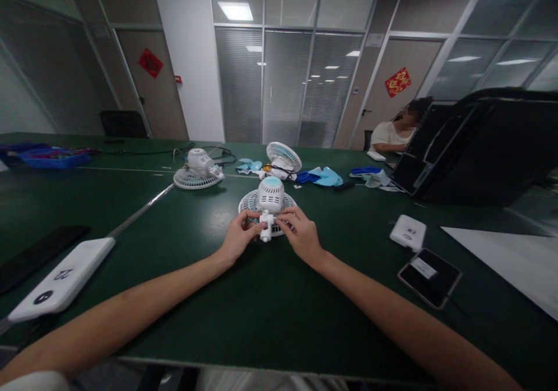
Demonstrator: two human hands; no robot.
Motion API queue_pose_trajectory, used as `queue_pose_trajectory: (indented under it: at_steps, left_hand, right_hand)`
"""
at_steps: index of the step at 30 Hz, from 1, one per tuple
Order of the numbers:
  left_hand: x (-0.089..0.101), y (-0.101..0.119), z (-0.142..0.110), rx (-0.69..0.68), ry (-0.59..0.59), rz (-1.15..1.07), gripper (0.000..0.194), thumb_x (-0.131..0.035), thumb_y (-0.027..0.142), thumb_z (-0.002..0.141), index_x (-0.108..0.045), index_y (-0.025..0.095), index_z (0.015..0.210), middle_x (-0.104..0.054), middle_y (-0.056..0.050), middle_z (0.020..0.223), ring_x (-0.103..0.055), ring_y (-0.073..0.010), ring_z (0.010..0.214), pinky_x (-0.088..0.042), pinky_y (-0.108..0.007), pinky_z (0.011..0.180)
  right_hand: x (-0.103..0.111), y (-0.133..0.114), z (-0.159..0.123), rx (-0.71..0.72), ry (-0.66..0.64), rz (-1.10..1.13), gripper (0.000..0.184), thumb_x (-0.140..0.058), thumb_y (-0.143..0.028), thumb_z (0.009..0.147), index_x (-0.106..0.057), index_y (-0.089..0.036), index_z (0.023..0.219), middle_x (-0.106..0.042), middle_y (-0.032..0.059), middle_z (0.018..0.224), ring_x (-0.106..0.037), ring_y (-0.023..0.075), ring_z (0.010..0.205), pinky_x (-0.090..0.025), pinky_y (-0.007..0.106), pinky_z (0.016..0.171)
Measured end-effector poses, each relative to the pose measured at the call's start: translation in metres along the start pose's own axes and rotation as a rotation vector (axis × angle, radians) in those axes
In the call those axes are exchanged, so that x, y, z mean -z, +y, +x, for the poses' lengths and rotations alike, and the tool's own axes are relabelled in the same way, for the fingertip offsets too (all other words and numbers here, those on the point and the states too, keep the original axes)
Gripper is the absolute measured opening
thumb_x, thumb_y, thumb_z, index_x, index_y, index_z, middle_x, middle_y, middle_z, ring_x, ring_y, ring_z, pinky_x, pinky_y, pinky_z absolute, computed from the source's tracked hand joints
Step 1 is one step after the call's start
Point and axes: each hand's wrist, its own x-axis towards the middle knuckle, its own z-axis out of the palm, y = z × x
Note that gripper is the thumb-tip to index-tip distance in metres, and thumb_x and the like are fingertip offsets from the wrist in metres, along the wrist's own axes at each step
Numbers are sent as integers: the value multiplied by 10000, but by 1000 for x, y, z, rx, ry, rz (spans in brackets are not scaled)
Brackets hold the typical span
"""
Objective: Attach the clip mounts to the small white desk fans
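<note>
Bare forearms (pixel 152 295) are the closest thing, stretched over the green table (pixel 261 321) to a small white fan (pixel 270 203) that's grille-down with its motor (pixel 271 190) up. Honestly, from where I'm standing, I'd worry about it rocking or skidding: it looks like it's resting on that round grille (pixel 247 201), so a lopsided push on the bracket (pixel 266 229) could probably tip it. Also, the bracket's tiny and only pinched lightly, so a slip seems easy, and too hard a twist might crack it, I guess. Position-wise, the fan's body is just beyond the left hand (pixel 239 235) and right hand (pixel 304 237), with the bracket poking out between them. Left's got thumb and fingers gripping its side; right's pinching the opposite side, though I can't tell if there's a loose bit in there. 2 more fans (pixel 199 162) sit farther back.
</note>
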Motion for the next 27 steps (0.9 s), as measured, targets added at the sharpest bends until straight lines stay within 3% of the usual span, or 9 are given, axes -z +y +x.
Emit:
queue_pose_trajectory:
  at_steps: [3,6,9,13,17,22,27]
  left_hand:
    - [0,0,0,-4,-1,1,365,-800,380,783,-605,163,1003,-665,1,752,-561,-125,600,-466,-240,574]
    - [1,0,0,-11,-2,-6,367,-802,378,780,-604,162,1000,-660,4,737,-553,-123,588,-466,-243,575]
    - [1,-1,1,-8,-7,-12,366,-803,376,778,-604,164,999,-656,8,723,-558,-124,584,-469,-245,576]
    - [1,0,0,-2,-10,-20,358,-800,373,783,-603,164,997,-664,1,742,-565,-125,591,-472,-245,578]
    - [0,2,-1,-4,-13,-20,359,-797,370,788,-605,162,1009,-669,-6,763,-565,-128,608,-472,-243,582]
    - [1,1,-1,-8,-15,-24,359,-798,368,787,-598,165,1005,-671,-5,767,-568,-130,615,-473,-245,588]
    - [1,-1,0,-5,-21,-7,348,-797,366,785,-606,168,998,-641,15,686,-555,-128,584,-453,-237,569]
  right_hand:
    - [0,-2,0,-10,-8,-8,126,-590,-269,999,-675,-225,1080,-644,51,1152,-662,127,758,-558,259,680]
    - [1,-4,-1,12,-15,-23,257,-571,-198,985,-630,-244,1231,-625,66,1230,-674,142,824,-569,254,680]
    - [2,-3,-2,51,-3,-69,262,-558,-193,994,-641,-262,1233,-627,64,1225,-681,169,929,-578,250,698]
    - [0,2,-4,105,5,-140,293,-538,-203,1014,-623,-274,1285,-619,70,1259,-692,159,901,-578,243,677]
    - [-1,2,-6,170,-5,-201,260,-536,-236,1028,-640,-262,1265,-632,72,1253,-693,157,871,-571,254,677]
    - [1,-2,-4,149,-10,-187,275,-510,-273,1049,-627,-240,1295,-659,73,1215,-689,181,976,-578,274,778]
    - [0,-1,-1,77,-10,-112,197,-500,-277,1052,-681,-216,1099,-687,59,1092,-686,176,942,-568,286,810]
